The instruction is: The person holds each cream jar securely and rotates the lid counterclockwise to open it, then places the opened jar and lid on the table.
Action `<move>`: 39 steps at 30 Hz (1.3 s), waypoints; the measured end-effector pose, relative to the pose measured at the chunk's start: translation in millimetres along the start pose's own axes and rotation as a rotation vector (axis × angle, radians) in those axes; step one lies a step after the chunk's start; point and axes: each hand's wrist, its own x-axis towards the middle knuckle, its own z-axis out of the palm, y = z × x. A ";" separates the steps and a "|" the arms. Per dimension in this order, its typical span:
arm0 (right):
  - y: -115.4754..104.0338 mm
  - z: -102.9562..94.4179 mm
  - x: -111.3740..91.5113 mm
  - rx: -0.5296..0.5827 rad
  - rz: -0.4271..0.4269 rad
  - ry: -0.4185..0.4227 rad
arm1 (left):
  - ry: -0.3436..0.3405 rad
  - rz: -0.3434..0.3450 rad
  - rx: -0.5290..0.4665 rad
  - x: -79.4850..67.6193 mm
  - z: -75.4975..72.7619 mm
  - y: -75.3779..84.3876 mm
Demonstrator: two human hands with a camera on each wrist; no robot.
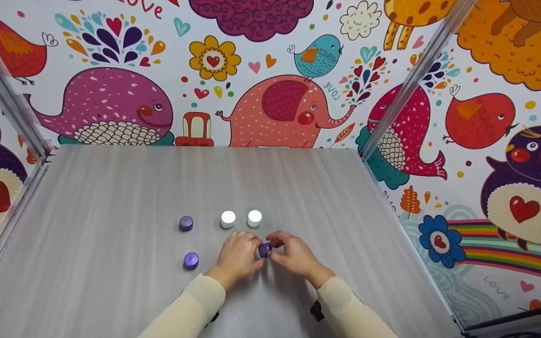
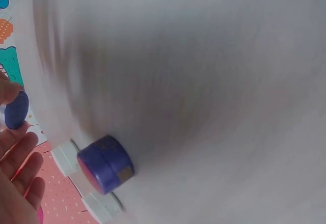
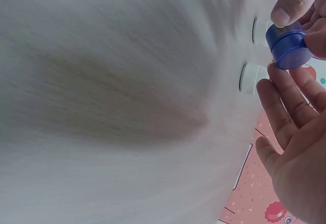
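Between my two hands a small purple jar (image 1: 264,250) is held over the table. Fingers and thumb of my left hand (image 1: 240,256) grip it from the left. My right hand (image 1: 296,256) pinches it from the right, thumb and index finger at its side. The right wrist view shows this jar (image 3: 289,46) tilted, a brownish label on its side, with the left thumb (image 3: 293,5) pressed on it and right fingertips just below. Closer to the left wrist camera, another purple jar (image 2: 104,165) stands upright on the table.
Two white jars (image 1: 227,219) (image 1: 254,218) stand side by side just beyond the hands. To their left are two purple jars (image 1: 186,223) (image 1: 191,260), one farther back than the other. Patterned walls (image 1: 270,112) enclose the grey table (image 1: 111,197) at the back and sides.
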 end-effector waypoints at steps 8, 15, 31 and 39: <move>1.3 1.9 0.5 -0.026 0.022 0.003 | -0.002 0.005 -0.020 -0.8 1.2 -0.9; 2.4 2.5 0.3 0.008 -0.005 -0.001 | 0.017 0.024 -0.014 -1.5 2.8 -1.0; 3.1 1.2 -0.4 -0.019 0.022 0.003 | -0.027 -0.004 -0.019 -0.3 3.0 -0.6; 4.2 2.1 -0.2 -0.020 0.039 -0.004 | -0.023 -0.006 -0.012 0.6 4.1 0.5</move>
